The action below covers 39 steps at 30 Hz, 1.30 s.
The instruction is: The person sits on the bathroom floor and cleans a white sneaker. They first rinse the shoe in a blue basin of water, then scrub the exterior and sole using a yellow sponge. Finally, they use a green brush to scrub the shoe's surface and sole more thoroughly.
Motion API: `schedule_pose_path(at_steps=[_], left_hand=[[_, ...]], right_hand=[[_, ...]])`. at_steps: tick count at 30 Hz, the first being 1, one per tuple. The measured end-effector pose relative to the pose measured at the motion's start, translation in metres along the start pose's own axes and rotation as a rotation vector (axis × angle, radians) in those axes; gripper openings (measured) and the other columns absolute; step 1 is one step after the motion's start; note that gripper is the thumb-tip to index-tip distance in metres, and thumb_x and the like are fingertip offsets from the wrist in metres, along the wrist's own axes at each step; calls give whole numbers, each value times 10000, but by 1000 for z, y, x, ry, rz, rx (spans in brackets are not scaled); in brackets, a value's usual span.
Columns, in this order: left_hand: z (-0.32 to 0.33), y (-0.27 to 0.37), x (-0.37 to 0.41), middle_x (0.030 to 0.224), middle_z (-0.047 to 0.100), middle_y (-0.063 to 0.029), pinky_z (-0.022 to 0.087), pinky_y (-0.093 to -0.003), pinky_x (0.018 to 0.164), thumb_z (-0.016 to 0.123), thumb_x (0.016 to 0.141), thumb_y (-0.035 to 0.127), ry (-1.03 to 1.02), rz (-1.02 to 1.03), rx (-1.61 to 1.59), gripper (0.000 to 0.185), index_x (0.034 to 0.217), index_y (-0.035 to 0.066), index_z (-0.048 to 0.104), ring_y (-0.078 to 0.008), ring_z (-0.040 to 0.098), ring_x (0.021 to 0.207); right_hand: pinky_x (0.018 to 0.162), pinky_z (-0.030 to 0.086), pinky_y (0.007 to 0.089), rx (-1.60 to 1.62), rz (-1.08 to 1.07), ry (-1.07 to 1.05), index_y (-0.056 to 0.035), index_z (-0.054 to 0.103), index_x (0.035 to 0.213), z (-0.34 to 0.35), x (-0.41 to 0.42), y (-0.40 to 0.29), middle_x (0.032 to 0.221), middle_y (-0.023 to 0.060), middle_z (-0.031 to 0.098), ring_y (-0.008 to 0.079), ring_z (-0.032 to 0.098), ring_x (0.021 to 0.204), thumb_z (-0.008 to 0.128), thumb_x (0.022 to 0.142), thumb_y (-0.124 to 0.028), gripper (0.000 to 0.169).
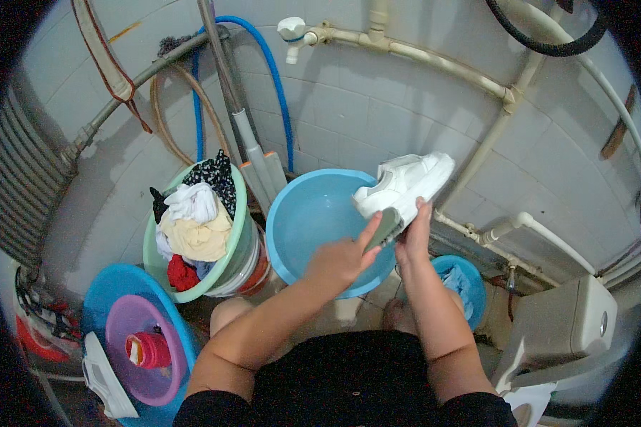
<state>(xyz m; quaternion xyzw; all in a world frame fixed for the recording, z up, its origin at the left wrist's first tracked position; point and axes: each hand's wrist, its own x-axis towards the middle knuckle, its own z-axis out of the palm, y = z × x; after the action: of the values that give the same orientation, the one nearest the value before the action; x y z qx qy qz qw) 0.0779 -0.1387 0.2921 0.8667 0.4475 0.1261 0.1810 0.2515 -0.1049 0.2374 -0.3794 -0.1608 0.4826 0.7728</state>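
Observation:
A white shoe is held tilted above the right rim of a light blue basin. My right hand, the one on the picture's right, grips the shoe from its lower right side. With my left hand I hold a scrub brush with a grey-green back; its bristles are against or very close to the shoe's lower side. Water appears to stand in the basin. Part of the brush's bristles and the shoe's underside are hidden.
At left, a green basin of clothes sits on a bucket. Below it, a purple basin holds a red jar, inside a larger blue basin; another white shoe leans there. A small blue basin and a toilet stand right.

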Motion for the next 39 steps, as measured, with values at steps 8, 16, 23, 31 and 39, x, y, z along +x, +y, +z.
schedule_pose_path(at_steps=[8, 16, 23, 31, 39], left_hand=[[-15, 2, 6, 652, 606, -157, 500, -434, 497, 476, 947, 439, 128, -12, 115, 631, 1491, 225, 240, -332, 622, 557], [7, 6, -10, 652, 517, -99, 447, -408, 410, 619, 873, 395, 298, 211, 28, 703, 1481, 284, 285, -276, 521, 444], [-16, 8, -7, 712, 561, -99, 499, -400, 475, 622, 852, 414, 266, 171, 135, 713, 1471, 296, 291, -276, 581, 538], [-11, -25, 2, 636, 500, -47, 480, -368, 422, 627, 834, 459, 405, 138, 272, 712, 1460, 312, 321, -230, 548, 467], [-21, -13, 4, 575, 546, -46, 470, -345, 395, 606, 850, 478, 412, 48, 373, 662, 1440, 286, 372, -211, 561, 432]], right_hand=[[996, 384, 400, -123, 20, -40, -156, 107, 1515, 13, -25, 8, 1375, 135, 419, 280, 454, 1199, 565, 904, -197, 765], [978, 425, 435, 226, 263, -81, -76, 470, 1309, 19, -24, -32, 1252, 99, 558, 290, 537, 1128, 500, 876, -480, 592], [959, 453, 445, 346, 529, -203, -99, 540, 1239, 5, -13, -20, 1179, 84, 605, 278, 570, 1071, 540, 831, -428, 523], [999, 419, 474, 462, 516, -231, -97, 503, 1302, 12, -22, -29, 1246, 92, 579, 292, 553, 1127, 496, 836, -405, 558], [1014, 390, 411, -155, 57, -251, -115, 161, 1490, 15, -34, -7, 1402, 126, 377, 283, 457, 1212, 571, 800, -149, 803]])
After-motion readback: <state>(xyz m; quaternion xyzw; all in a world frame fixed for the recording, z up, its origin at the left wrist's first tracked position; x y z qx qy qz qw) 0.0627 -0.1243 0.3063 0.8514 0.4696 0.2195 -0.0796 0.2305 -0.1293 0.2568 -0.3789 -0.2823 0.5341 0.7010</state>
